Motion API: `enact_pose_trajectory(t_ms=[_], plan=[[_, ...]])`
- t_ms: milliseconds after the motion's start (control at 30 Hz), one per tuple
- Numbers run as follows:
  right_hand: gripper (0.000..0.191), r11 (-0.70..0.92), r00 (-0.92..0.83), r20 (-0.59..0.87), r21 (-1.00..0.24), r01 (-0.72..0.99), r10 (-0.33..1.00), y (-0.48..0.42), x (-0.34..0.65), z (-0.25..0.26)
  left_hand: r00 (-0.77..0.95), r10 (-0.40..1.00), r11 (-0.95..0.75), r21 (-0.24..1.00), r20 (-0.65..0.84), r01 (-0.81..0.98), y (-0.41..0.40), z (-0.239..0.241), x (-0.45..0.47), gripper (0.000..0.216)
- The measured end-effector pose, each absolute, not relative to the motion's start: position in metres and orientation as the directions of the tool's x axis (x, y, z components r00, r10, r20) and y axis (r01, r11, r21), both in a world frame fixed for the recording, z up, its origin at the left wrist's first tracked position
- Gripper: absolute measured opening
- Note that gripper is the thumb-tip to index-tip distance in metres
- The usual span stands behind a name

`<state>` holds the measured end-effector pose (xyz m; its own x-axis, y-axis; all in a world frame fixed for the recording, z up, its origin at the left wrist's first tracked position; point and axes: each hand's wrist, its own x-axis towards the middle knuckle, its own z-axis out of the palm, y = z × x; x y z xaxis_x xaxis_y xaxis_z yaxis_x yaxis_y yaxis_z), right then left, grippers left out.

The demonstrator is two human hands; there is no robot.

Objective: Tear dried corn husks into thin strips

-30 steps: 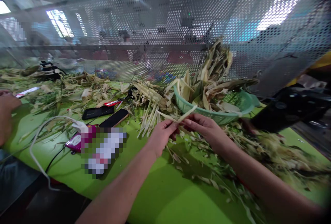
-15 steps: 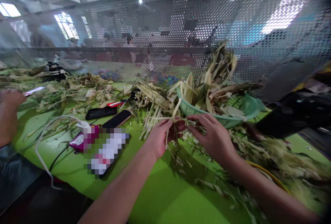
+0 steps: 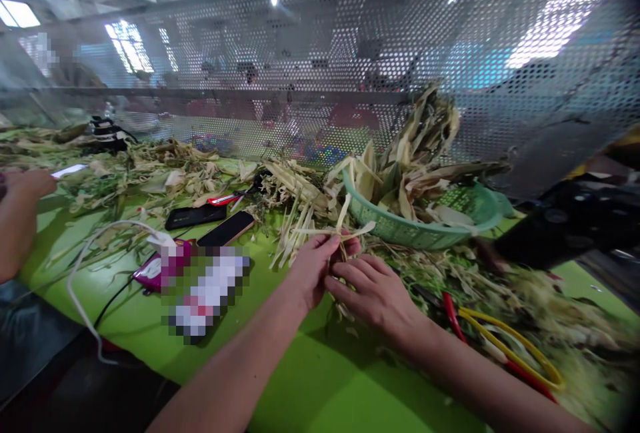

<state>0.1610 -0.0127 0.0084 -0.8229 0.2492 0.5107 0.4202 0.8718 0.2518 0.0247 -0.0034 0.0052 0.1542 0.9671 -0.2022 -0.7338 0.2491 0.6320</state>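
Observation:
My left hand (image 3: 315, 266) is closed in a pinch on thin, pale corn husk strips (image 3: 367, 228), which cross each other above its fingertips. Just below and right of it, my right hand (image 3: 377, 290) is bent inward, its fingertips pinched together at the lower part of the same strips; the ends there are mostly hidden by the fingers. Cut husk strips (image 3: 293, 236) lie on the green table (image 3: 320, 386) behind my left hand. Beyond my right hand stands a green plastic basket (image 3: 383, 225) heaped with dried corn husks (image 3: 425, 133).
To the left lie two dark phones (image 3: 195, 216), a red cutter (image 3: 223, 200), a purple packet (image 3: 160, 270) and a white cable (image 3: 83, 273). Red-and-yellow handles, apparently scissors (image 3: 555, 373), rest beside my right forearm. Another person's hand (image 3: 27, 186) is far left; a perforated metal screen (image 3: 300, 40) stands behind.
My right hand has moved left and down, from the strip's right end to below my left hand. The strip's right end and the red-and-yellow handles now show. My left hand has barely moved.

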Motion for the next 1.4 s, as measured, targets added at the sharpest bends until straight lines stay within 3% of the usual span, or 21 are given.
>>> enact_pose_trajectory(t_ms=[267,400,500,700,933,1167,1400], plan=[[0.029,0.869,-0.83,0.507,0.274,0.412,0.234,-0.014,0.159,0.011,0.139,0.965,0.253,0.66,-0.222,-0.707,-0.004,0.006,0.025,0.029],[0.021,0.899,-0.798,0.568,0.214,0.381,0.203,-0.016,0.161,0.013,0.108,0.975,0.215,0.704,-0.194,-0.677,-0.002,0.004,0.024,0.025],[0.014,0.904,-0.712,0.65,0.086,0.418,0.268,-0.015,0.166,0.02,0.068,0.987,0.158,0.782,-0.147,-0.603,-0.001,0.002,0.022,0.022],[0.002,0.763,-0.406,0.709,-0.288,0.579,0.576,0.003,0.178,0.035,0.177,0.983,0.118,0.87,-0.036,-0.478,-0.001,0.001,0.021,0.03],[0.013,0.483,-0.197,0.446,-0.736,0.474,0.873,0.014,0.184,0.028,0.247,0.968,0.15,0.89,-0.044,-0.431,-0.004,0.0,0.02,0.034],[0.019,0.389,-0.143,0.362,-0.859,0.332,0.921,0.013,0.181,0.027,0.237,0.971,0.121,0.922,-0.033,-0.367,-0.006,0.0,0.021,0.037],[0.023,0.346,-0.269,0.292,-0.92,0.182,0.918,0.019,0.184,0.023,0.127,0.987,0.14,0.904,-0.096,-0.403,-0.004,0.003,0.022,0.022]])
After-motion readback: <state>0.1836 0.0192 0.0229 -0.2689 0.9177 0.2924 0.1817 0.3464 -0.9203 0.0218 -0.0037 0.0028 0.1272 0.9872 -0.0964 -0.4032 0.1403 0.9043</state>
